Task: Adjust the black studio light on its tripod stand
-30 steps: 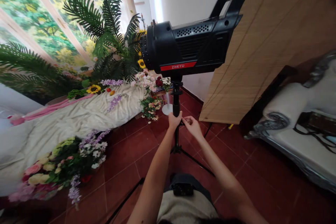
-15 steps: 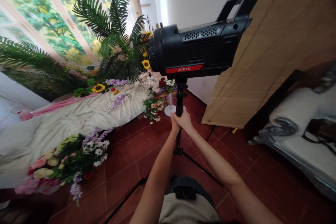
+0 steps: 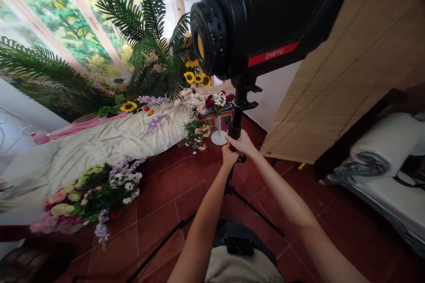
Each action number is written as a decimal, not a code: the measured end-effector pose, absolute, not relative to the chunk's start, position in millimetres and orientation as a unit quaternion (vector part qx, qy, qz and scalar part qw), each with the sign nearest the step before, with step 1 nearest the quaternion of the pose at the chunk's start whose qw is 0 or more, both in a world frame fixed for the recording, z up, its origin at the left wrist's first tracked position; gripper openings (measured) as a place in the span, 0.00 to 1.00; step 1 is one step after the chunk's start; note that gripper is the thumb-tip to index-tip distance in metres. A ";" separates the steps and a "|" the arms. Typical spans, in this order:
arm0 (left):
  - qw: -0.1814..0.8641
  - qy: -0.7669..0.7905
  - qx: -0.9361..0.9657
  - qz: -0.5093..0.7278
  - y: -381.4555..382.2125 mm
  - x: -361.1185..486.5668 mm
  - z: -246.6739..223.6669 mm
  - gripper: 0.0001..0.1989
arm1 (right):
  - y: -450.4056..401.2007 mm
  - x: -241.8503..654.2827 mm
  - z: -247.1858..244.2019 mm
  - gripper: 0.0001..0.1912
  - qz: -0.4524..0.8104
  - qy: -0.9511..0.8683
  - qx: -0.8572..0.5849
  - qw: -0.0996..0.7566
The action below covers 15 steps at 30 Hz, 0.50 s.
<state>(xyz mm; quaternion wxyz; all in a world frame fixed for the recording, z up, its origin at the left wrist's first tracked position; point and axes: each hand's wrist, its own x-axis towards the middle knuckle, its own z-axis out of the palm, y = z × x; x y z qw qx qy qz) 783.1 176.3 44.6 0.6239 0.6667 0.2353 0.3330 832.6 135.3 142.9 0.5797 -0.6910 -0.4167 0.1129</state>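
A black studio light (image 3: 265,26) with a red ZHEYU label sits on top of a light stand (image 3: 236,120) right in front of me. Its round front, with a yellow centre, faces left and toward me. Both hands are closed around the stand's black pole below the light. My right hand (image 3: 244,142) wraps it from the right, just under a collar. My left hand (image 3: 229,155) grips slightly lower, from the left. Parts of the fingers are hidden behind the pole. The stand's legs spread over the red tile floor (image 3: 159,203).
A bed-like seat with a cream cloth (image 3: 166,124) and flower bunches (image 3: 79,194) lies left. Behind it stand palm fronds (image 3: 152,40) and sunflowers (image 3: 197,77). A white vase (image 3: 219,135) is beyond the pole. At right are a bamboo screen (image 3: 299,115) and a silver-trimmed sofa (image 3: 392,172).
The light has risen and looks nearer, its front turned more toward me. More pole shows between light and hands. Both hands have shifted slightly right, still around the pole.
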 end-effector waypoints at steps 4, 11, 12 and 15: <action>0.625 0.237 0.669 0.324 177.8 781.8 41.6 0.09 | 137.6 827.5 170.8 0.13 0.043 -0.377 -0.708 0.595; 0.588 0.259 0.701 0.309 183.0 778.8 36.4 0.18 | 142.1 833.9 237.5 0.13 0.112 -0.446 -0.655 0.600; 0.587 0.259 0.703 0.307 183.6 778.8 36.0 0.18 | 142.4 834.6 243.2 0.13 0.110 -0.451 -0.653 0.598; 0.599 0.270 0.691 0.301 184.3 778.9 36.0 0.19 | 142.9 835.0 250.4 0.15 0.088 -0.450 -0.659 0.596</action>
